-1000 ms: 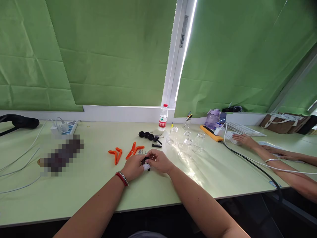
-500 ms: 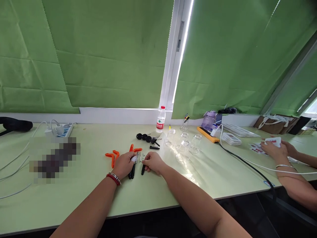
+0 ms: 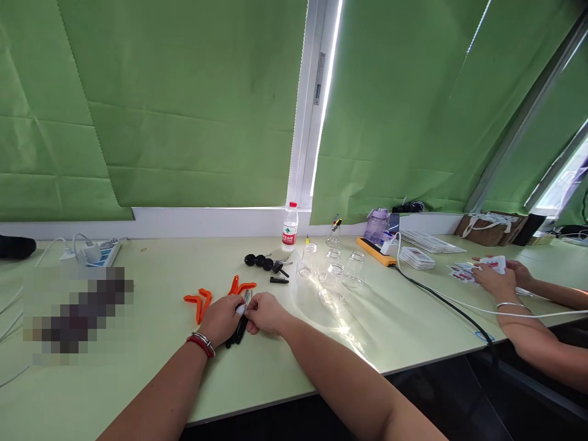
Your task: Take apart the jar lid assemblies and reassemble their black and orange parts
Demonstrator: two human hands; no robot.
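Observation:
My left hand (image 3: 224, 318) is closed around slim black-handled metal tools (image 3: 241, 331), lying on the table with their shiny ends pointing away from me. A small white patch shows at its thumb. Right beside it, my right hand (image 3: 267, 313) has its fingers pinched together over another black-handled tool, mostly hidden by the fingers. The exact kind of these tools is too small to tell. Orange V-shaped plastic pieces (image 3: 200, 304) lie just beyond my left hand. Farther back are round black knobs (image 3: 258, 261) with thin metal stems, and a small black comb-like piece (image 3: 278, 280).
Several clear glasses (image 3: 354, 269) stand right of a red-capped water bottle (image 3: 290, 228). An orange power strip (image 3: 375, 251) with cables and a purple bottle (image 3: 376, 226) are farther right. A co-worker's hands (image 3: 498, 278) hold cards at the right. A white power strip (image 3: 108, 252) lies left.
My right hand has moved left with its black-handled tool, up against my left hand and the other tools. The whole view has shifted slightly to the right.

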